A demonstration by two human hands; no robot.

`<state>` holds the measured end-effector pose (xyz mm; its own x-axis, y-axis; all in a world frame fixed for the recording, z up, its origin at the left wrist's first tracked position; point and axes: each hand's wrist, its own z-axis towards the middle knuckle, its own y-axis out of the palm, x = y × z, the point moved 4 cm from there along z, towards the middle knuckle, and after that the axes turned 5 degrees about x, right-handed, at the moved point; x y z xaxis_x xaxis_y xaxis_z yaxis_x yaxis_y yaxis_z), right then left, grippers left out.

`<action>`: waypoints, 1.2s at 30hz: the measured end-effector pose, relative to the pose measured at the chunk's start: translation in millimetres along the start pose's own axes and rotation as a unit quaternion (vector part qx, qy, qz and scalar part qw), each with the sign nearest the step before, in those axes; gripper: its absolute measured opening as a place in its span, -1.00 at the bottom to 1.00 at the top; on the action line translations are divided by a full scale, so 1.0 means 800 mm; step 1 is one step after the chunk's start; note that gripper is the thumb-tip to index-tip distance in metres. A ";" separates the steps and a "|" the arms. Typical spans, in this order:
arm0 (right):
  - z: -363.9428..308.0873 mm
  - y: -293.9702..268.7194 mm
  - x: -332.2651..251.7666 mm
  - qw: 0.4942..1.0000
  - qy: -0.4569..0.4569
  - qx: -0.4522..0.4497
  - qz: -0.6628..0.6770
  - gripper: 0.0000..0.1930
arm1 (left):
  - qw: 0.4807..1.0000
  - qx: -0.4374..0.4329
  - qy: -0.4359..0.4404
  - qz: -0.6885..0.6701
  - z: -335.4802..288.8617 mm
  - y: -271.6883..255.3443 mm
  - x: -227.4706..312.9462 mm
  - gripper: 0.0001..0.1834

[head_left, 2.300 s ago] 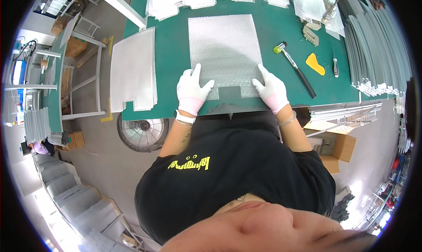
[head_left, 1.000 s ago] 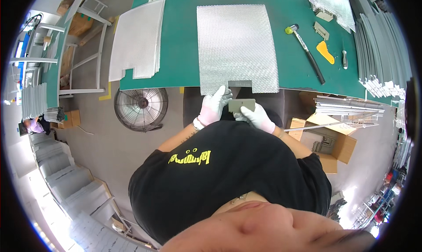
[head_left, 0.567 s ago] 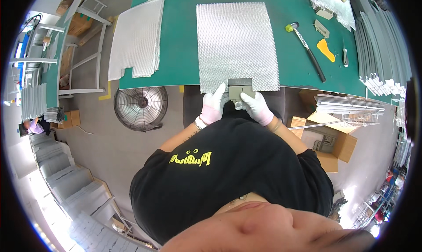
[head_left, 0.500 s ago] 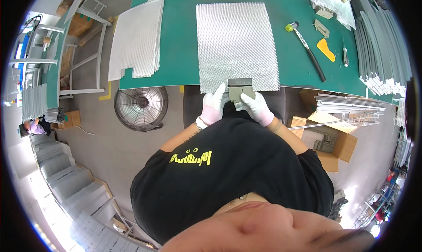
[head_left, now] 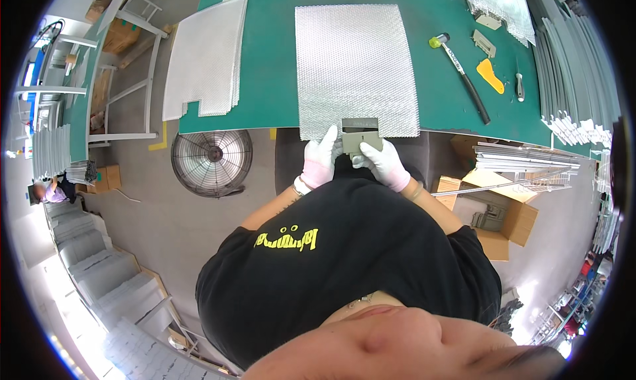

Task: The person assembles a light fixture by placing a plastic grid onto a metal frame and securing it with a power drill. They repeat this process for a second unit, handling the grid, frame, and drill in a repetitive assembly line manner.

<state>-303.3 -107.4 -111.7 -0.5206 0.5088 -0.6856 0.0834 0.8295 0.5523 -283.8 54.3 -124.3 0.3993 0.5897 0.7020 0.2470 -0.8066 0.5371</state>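
A silvery metal mesh panel [head_left: 356, 65] lies on the green table, its near edge reaching past the table's front. In that edge is a rectangular cutout, where a grey-beige plastic part [head_left: 360, 139] with a small slot sits. My right hand [head_left: 384, 165], in a white glove with a pinkish cuff, pinches this part with the thumb on top. My left hand [head_left: 319, 162], gloved alike, grips the panel's near edge to the left of the cutout, thumb above. Its other fingers are partly hidden and come close to the part.
A stack of notched mesh panels [head_left: 207, 58] lies at the left. On the right are a mallet [head_left: 464, 78], a yellow scraper [head_left: 490, 76], a screwdriver [head_left: 520, 87] and another plastic part [head_left: 484, 43]. A floor fan [head_left: 212, 164] and an open carton [head_left: 520, 221] stand below table height.
My right thumb has shifted slightly on the plastic part. Both hands otherwise stay almost where they were, and the panel keeps its place.
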 end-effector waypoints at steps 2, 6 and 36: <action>0.004 0.006 0.004 0.999 0.002 -0.003 0.032 -0.67 | 1.000 -0.001 -0.009 0.015 -0.002 0.001 0.000 -0.62; 0.015 -0.013 0.013 0.995 -0.008 -0.003 -0.104 -0.65 | 0.994 0.004 -0.019 0.109 -0.005 0.004 0.000 -0.56; 0.009 0.013 0.002 0.993 -0.097 -0.010 -0.073 -0.56 | 0.539 -0.341 0.380 0.670 0.056 0.158 0.160 -0.42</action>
<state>-297.6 -96.2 -110.5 -0.3523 0.4193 -0.8367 0.0001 0.8940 0.4480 -162.0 26.4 12.6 -0.7251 -0.4476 0.5234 -0.2991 -0.4799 -0.8248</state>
